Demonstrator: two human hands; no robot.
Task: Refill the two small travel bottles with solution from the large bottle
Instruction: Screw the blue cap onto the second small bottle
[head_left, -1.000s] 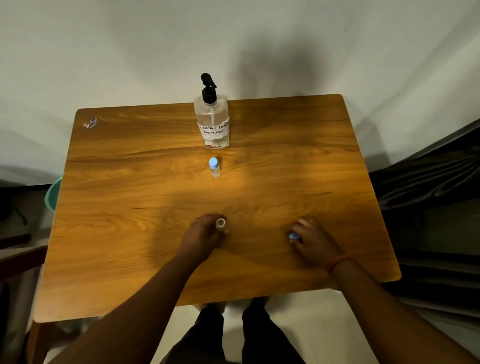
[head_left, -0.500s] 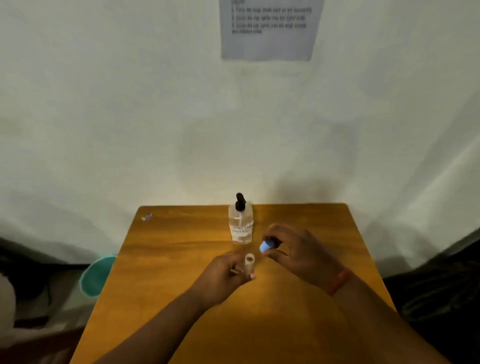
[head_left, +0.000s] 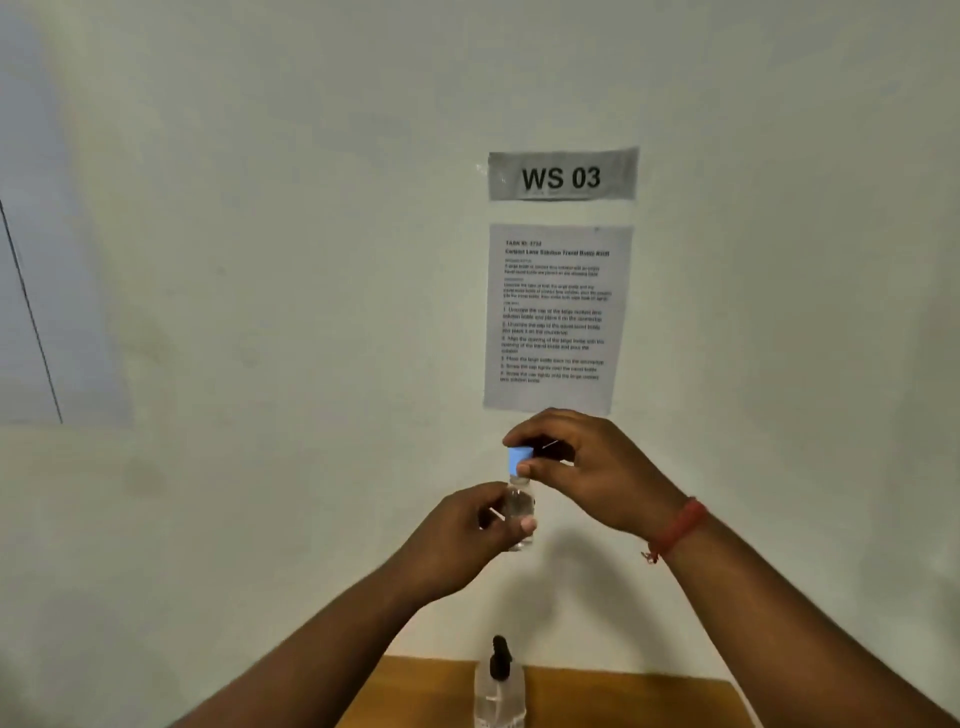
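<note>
- Raised since the earlier frame, both hands now work before the wall, well above the table.
- Left hand grips the small travel bottle.
- Right hand pinches the blue cap at its neck.

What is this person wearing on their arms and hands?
Both forearms are bare, with no sleeves in view, and neither the left hand nor the right hand wears a glove. The right wrist carries a red-orange thread band with a small dangling end.
</note>
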